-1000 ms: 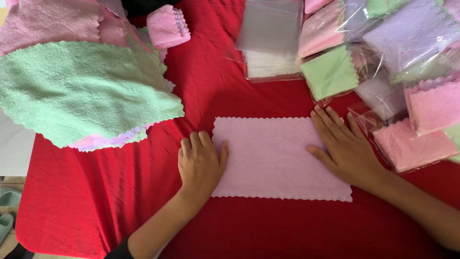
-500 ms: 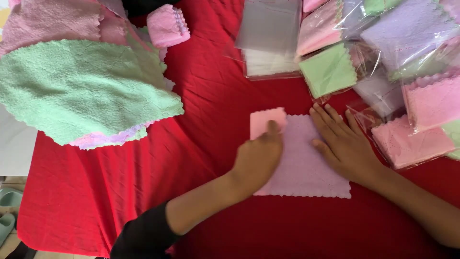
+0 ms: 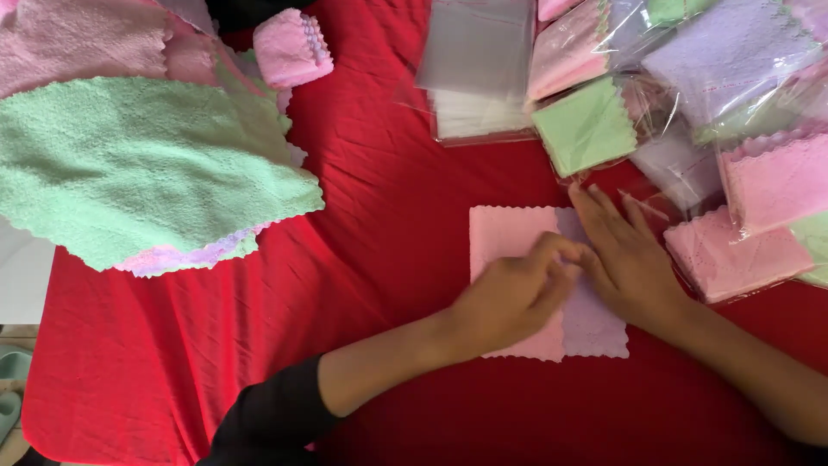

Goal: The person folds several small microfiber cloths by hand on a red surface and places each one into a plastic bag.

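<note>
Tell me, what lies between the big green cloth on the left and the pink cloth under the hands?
Only bare red tablecloth lies between the green cloth and the pink cloth, as the head view shows.

- I take this for a small packing workplace: a table under a red cloth.
- Loose fleecy green and pink towels piled left.
- Folded towels in clear plastic bags heaped right.

On the red cloth lie a heap with a green towel on top, a rolled pink cloth, clear empty bags, and bagged cloths: green, lilac, pink.
</note>
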